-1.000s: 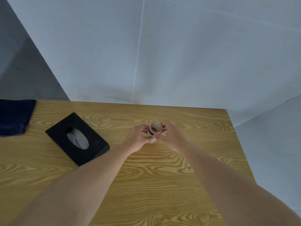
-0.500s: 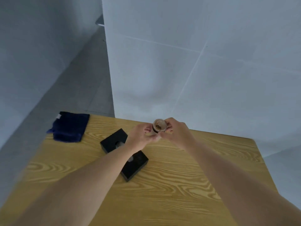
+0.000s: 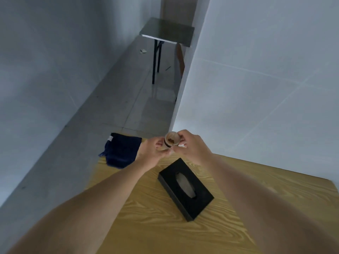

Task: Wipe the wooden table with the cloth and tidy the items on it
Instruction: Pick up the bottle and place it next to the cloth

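Observation:
Both hands hold a small round jar (image 3: 171,141) with brown contents up above the far left part of the wooden table (image 3: 165,226). My left hand (image 3: 153,153) grips its lower side and my right hand (image 3: 192,147) pinches its right rim. A dark blue cloth (image 3: 122,151) lies bunched on the table's far left corner, partly over the edge. A black tissue box (image 3: 185,187) rests on the table below the hands, set at an angle.
White wall panels rise behind the table on the right. A grey tiled floor runs along the left, with a small metal table (image 3: 167,32) on black legs farther down the corridor. The table's left edge (image 3: 91,180) is close to the cloth.
The view has swung left and the jar has gone with both hands from the table's middle toward its far left corner; the tissue box now lies below the hands instead of left of them.

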The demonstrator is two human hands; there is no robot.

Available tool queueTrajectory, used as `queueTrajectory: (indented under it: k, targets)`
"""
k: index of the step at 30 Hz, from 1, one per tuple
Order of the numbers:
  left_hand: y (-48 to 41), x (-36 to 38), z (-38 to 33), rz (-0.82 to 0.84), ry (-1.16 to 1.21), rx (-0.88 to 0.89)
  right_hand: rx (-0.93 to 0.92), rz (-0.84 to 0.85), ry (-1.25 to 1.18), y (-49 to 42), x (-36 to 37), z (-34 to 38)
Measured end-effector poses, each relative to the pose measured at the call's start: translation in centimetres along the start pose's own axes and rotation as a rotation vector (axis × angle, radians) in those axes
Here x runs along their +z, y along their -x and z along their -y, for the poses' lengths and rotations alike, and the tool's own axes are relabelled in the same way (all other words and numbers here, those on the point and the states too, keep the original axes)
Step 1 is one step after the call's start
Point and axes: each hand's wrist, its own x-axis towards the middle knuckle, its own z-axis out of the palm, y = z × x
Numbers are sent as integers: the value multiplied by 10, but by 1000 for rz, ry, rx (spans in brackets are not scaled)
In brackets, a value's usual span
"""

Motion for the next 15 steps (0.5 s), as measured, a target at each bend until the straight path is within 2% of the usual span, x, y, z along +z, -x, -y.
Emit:
queueTrajectory:
  k: [15]
  targets:
    - [-24, -30, 109, -56, 54, -111, 61, 94, -36, -62, 100, 20]
